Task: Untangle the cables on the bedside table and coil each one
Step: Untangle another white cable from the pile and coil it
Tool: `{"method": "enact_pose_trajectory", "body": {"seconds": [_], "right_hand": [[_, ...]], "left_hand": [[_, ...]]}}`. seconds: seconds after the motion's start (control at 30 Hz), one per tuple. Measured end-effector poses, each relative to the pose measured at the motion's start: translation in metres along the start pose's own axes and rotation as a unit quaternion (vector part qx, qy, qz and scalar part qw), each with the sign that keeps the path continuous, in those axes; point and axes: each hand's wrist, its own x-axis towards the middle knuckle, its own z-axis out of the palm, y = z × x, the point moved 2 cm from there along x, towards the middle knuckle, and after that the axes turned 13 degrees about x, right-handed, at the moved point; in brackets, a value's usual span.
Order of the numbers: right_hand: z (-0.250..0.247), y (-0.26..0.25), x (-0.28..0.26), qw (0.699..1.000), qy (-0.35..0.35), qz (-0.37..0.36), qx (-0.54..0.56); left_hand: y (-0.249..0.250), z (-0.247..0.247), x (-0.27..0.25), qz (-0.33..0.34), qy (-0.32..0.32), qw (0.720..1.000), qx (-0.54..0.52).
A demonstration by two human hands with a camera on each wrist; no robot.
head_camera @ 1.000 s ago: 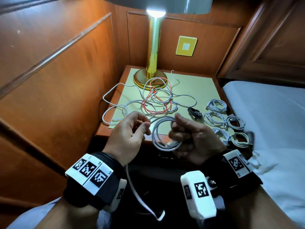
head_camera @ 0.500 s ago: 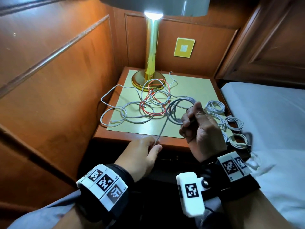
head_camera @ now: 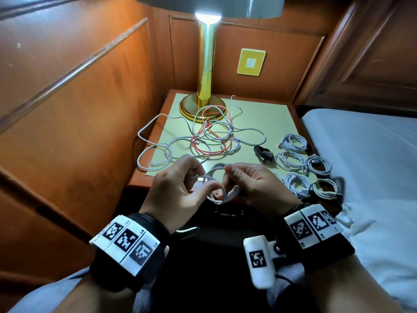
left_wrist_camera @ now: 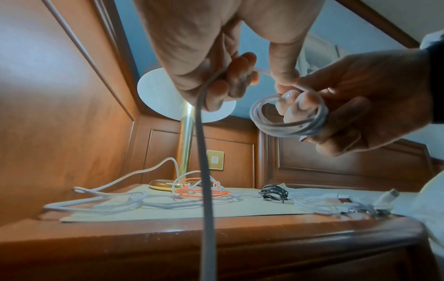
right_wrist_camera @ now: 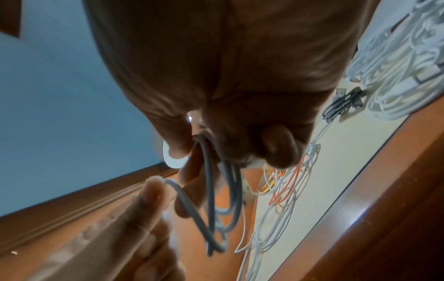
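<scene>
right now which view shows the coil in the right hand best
Left wrist: the coil is sharp, its loops round the right hand fingers. Head view hides most of it between both hands; right wrist shows blurred loops hanging under the palm.

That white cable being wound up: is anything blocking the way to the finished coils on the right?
Nothing visible does. The white cable, held by both the left hand and right hand, hangs before the table edge; bare mat leads toward the finished coils.

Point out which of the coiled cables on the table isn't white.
The small black coiled cable with a silver USB plug, lying on the yellow mat just left of the cluster of white coiled cables. It is the only dark bundle.
</scene>
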Motion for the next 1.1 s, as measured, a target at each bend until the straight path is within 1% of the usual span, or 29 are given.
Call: {"method": "enact_pose_trajectory", "body": {"seconds": [0.1,0.17,0.3,0.4,0.5,0.57,0.63,0.7,0.77,0.87,0.97,1.03,1.1], "right_hand": [[0.007,-0.001,-0.004,0.998,-0.031,0.048,0.040],[0.011,-0.002,-0.007,0.995,-0.035,0.075,0.058],[0.010,-0.005,-0.007,0.985,0.011,0.104,0.137],[0.004,-0.003,-0.005,0.987,0.058,0.086,0.122],[0.000,-0.004,-0.005,0.985,0.089,0.079,0.125],[0.001,-0.003,-0.003,0.989,0.078,0.077,0.105],[0.007,0.003,-0.003,0.993,0.058,0.077,0.074],[0.013,0.009,-0.002,0.993,0.042,0.089,0.068],[0.016,0.011,-0.002,0.991,0.038,0.106,0.073],[0.015,0.009,-0.001,0.988,0.063,0.115,0.081],[0.018,0.004,-0.003,0.983,0.042,0.152,0.099],[0.019,-0.003,-0.006,0.973,0.025,0.187,0.133],[0.018,-0.009,-0.010,0.964,0.017,0.204,0.171]], "left_hand": [[-0.002,0.004,-0.002,-0.036,-0.018,0.997,-0.058],[-0.003,0.007,-0.002,-0.053,-0.023,0.996,-0.063],[-0.004,0.006,0.000,-0.088,-0.015,0.995,-0.044],[-0.007,-0.001,0.004,-0.077,-0.026,0.996,-0.023],[-0.007,-0.006,0.006,-0.062,-0.039,0.996,-0.048],[-0.006,-0.004,0.004,-0.049,-0.032,0.996,-0.069],[-0.001,0.001,0.001,-0.039,-0.038,0.995,-0.085],[0.003,0.004,-0.001,-0.044,-0.038,0.994,-0.091],[0.002,0.004,0.000,-0.079,-0.027,0.993,-0.082],[-0.002,0.002,0.002,-0.137,-0.028,0.987,-0.076],[-0.006,0.003,0.004,-0.152,-0.069,0.983,-0.083],[-0.008,0.002,0.005,-0.166,-0.075,0.978,-0.103],[-0.008,0.001,0.006,-0.175,-0.073,0.971,-0.144]]}}
